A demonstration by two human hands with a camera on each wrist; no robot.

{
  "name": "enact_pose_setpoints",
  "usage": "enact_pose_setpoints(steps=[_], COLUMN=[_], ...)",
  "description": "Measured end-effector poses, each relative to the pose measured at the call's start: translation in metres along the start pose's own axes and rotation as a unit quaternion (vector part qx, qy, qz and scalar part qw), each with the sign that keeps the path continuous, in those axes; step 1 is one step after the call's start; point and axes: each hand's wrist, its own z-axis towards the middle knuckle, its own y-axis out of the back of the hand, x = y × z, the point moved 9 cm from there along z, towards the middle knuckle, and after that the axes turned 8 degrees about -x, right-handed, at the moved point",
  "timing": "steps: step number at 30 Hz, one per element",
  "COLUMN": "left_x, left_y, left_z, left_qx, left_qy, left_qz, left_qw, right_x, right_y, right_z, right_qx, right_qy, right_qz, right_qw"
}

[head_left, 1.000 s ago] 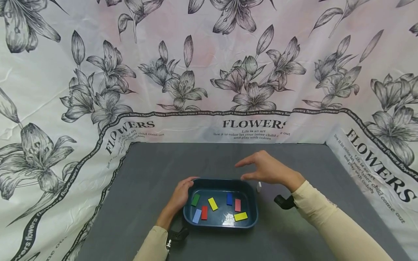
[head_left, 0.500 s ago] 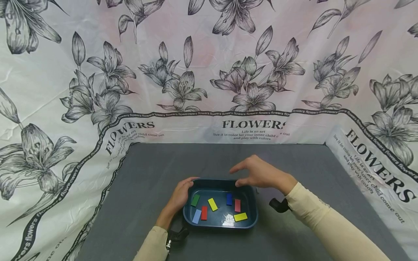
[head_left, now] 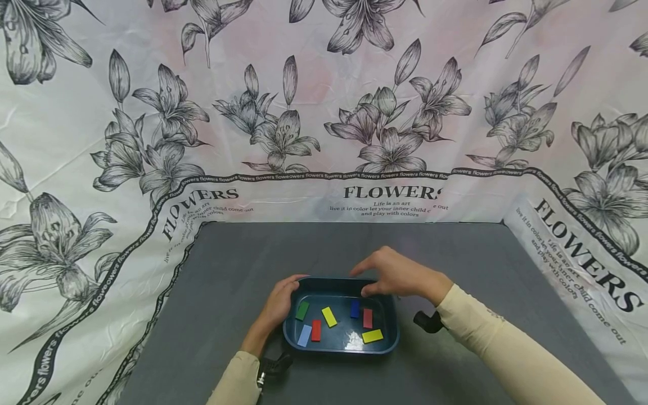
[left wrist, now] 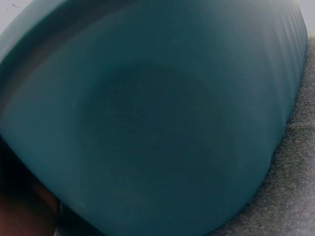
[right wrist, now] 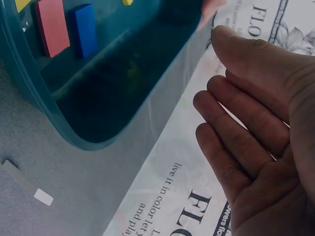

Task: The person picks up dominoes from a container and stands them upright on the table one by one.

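Tray (head_left: 336, 337), on table (head_left: 263, 247); seven coloured blocks (head_left: 329, 316) inside. Left hand (head_left: 279, 302) at left end, whether clasping unclear. Right hand (head_left: 397, 274) empty, fingers spread, by back-right corner. Apparent step: reach; next calls for finger contact.

The place reads to us as makeshift and booth-like, wider building unclear: grey tabletop (head_left: 243, 253) walled left, back and right by creased pale sheeting (head_left: 324, 107) printed with flowers (head_left: 392, 151) and "FLOWERS".

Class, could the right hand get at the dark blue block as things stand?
Probably yes: the right hand is empty, near the tray, and nothing covers the dark blue block.
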Motion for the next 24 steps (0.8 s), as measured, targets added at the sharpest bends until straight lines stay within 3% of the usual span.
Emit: enact_pose_setpoints(steps=[13, 24], left_x=[0.000, -0.004], left_y=[0.002, 0.002], left_z=[-0.001, -0.002], left_qx=[-0.013, -0.008], left_qy=[0.005, -0.008], left_qz=[0.012, 0.019], left_qw=[0.9998, 0.9998], right_x=[0.006, 0.008], right_y=[-0.014, -0.024], right_z=[0.005, 0.008], right_qx=[0.020, 0.033], right_qy=[0.021, 0.026], right_qz=[-0.015, -0.027], right_qw=[0.9995, 0.9988])
